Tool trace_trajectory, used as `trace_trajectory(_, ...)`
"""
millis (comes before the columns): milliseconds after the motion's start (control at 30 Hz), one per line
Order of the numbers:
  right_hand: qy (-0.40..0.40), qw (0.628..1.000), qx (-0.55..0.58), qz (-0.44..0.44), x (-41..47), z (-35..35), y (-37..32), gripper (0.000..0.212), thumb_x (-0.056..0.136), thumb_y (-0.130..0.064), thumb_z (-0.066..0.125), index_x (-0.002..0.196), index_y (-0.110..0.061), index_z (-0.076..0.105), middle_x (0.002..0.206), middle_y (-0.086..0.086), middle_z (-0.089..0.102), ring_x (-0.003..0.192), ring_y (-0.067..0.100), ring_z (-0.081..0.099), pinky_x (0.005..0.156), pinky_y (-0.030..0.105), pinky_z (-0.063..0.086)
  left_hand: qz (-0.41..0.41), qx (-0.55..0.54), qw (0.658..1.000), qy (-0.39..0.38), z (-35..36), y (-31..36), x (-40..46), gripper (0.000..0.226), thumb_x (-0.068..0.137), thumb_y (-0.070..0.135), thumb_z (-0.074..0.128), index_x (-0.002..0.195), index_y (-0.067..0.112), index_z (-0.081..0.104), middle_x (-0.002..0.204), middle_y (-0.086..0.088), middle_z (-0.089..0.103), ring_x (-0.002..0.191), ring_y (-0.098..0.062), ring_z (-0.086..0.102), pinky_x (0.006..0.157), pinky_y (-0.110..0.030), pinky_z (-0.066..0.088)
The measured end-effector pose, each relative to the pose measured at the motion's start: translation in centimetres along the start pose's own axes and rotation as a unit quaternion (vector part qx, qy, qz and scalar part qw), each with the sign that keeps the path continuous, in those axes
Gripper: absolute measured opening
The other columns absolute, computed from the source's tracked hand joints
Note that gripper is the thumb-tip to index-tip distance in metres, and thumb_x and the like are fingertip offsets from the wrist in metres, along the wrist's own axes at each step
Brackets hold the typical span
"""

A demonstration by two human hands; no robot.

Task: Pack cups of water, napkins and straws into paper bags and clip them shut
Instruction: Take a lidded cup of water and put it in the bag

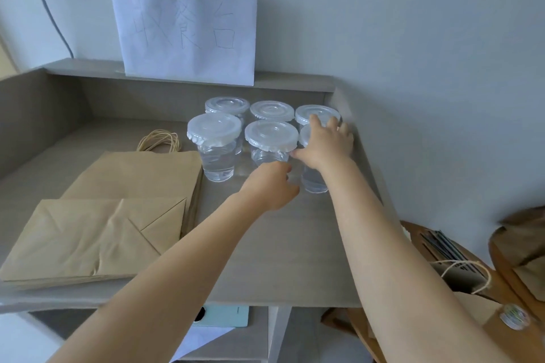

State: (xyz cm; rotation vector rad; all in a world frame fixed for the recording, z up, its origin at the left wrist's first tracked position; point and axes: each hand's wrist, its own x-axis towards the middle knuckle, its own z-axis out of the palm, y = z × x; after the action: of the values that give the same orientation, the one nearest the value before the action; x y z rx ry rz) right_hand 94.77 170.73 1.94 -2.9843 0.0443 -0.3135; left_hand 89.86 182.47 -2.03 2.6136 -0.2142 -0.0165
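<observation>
Both arms stretched forward, right hand (326, 143) fingers spread and lowered, left hand (272, 186) loosely curled below it

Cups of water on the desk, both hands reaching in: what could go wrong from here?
1. The six cups stand packed together; the right hand, on top of the front right cup, could knock its neighbours.
2. The left hand reaches low at the front middle cup; squeezing the thin wall might pop the lid.
3. A spill could soak the paper bags lying beside the cups.
</observation>
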Motion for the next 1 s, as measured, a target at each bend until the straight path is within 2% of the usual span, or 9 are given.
trace_trajectory(67,-0.007,1.0,-0.015,0.017,0.4,0.0,0.2,0.088,0.076,-0.062,0.061,0.145,-0.025,0.02,0.148,0.018,0.024,0.13,0.041,0.027,0.105,0.044,0.026,0.013,-0.008,1.0,-0.008,0.5,0.2,1.1,0.034,0.086,0.024,0.058,0.115,0.005,0.055,0.111,-0.007,0.063,0.098,-0.025,0.059,0.082,-0.032,0.048)
trace_trajectory(133,-0.013,0.998,-0.06,0.018,0.5,0.0,0.1,0.07,0.082,-0.054,0.059,0.139,-0.026,0.03,0.143,0.016,0.033,0.125,0.04,0.035,0.1,0.042,0.03,0.024,-0.025,0.999,-0.006,0.9,0.1,1.9,0.033,0.086,0.024,0.06,0.112,0.004,0.054,0.111,-0.009,0.062,0.099,-0.026,0.058,0.079,-0.031,0.046)
trace_trajectory(300,-0.006,0.994,-0.108,-0.003,-0.2,-0.4,-0.2,0.045,0.087,-0.036,0.055,0.129,-0.025,0.04,0.127,0.007,0.049,0.118,0.032,0.044,0.079,0.037,0.031,0.027,-0.098,0.995,0.005,1.4,0.2,2.8,0.05,0.081,0.031,0.069,0.119,0.005,0.049,0.11,-0.008,0.06,0.101,-0.025,0.056,0.078,-0.031,0.045)
trace_trajectory(433,-0.021,0.996,-0.089,-0.004,-2.2,-0.5,-0.1,0.055,0.095,-0.042,0.044,0.143,-0.029,0.023,0.144,0.004,0.035,0.131,0.03,0.032,0.094,0.047,0.032,0.038,-0.18,0.983,-0.007,2.3,0.2,2.7,0.067,0.073,0.037,0.077,0.124,0.01,0.042,0.103,0.004,0.054,0.094,-0.014,0.051,0.071,-0.024,0.035)
trace_trajectory(567,-0.044,0.997,-0.067,-0.012,-5.7,-1.0,-0.3,0.056,0.098,-0.043,0.038,0.147,-0.033,0.013,0.154,-0.001,0.02,0.138,0.028,0.019,0.094,0.05,0.032,0.09,-0.302,0.948,-0.038,2.7,0.2,1.4,0.094,0.066,0.024,0.082,0.141,0.016,0.026,0.109,0.013,0.053,0.106,-0.011,0.053,0.081,-0.027,0.042)
trace_trajectory(633,-0.042,0.997,-0.059,-0.028,-7.8,-1.3,-0.6,0.058,0.097,-0.043,0.04,0.147,-0.035,0.012,0.155,-0.003,0.018,0.138,0.026,0.019,0.094,0.049,0.031,0.121,-0.349,0.928,-0.043,3.0,0.4,0.4,0.088,0.061,0.025,0.076,0.137,0.016,0.033,0.112,0.007,0.059,0.107,-0.013,0.057,0.087,-0.031,0.047)
trace_trajectory(700,-0.039,0.998,-0.04,-0.034,-10.0,-1.9,-0.7,0.061,0.093,-0.047,0.045,0.146,-0.037,0.016,0.154,-0.006,0.02,0.138,0.024,0.018,0.096,0.048,0.029,0.145,-0.379,0.913,-0.05,3.3,0.3,-0.8,0.074,0.058,0.025,0.07,0.127,0.012,0.045,0.104,0.005,0.062,0.097,-0.009,0.06,0.081,-0.027,0.049)
trace_trajectory(867,-0.099,0.99,0.094,0.017,-13.6,-5.0,0.1,0.09,0.068,-0.07,0.06,0.144,-0.045,0.021,0.157,-0.007,0.0,0.142,0.018,-0.002,0.109,0.044,0.019,0.164,-0.383,0.906,-0.078,3.5,-0.5,-4.3,0.065,0.056,0.024,0.083,0.115,0.015,0.057,0.101,0.005,0.07,0.096,-0.011,0.066,0.083,-0.032,0.054)
trace_trajectory(1000,-0.16,0.969,0.184,0.04,-16.1,-7.4,1.0,0.102,0.058,-0.068,0.069,0.144,-0.044,0.02,0.151,-0.015,0.015,0.139,0.012,0.019,0.1,0.032,0.028,0.175,-0.369,0.91,-0.075,2.7,0.5,-8.1,0.069,0.05,0.038,0.084,0.113,0.032,0.057,0.099,0.017,0.069,0.095,0.0,0.065,0.08,-0.028,0.054)
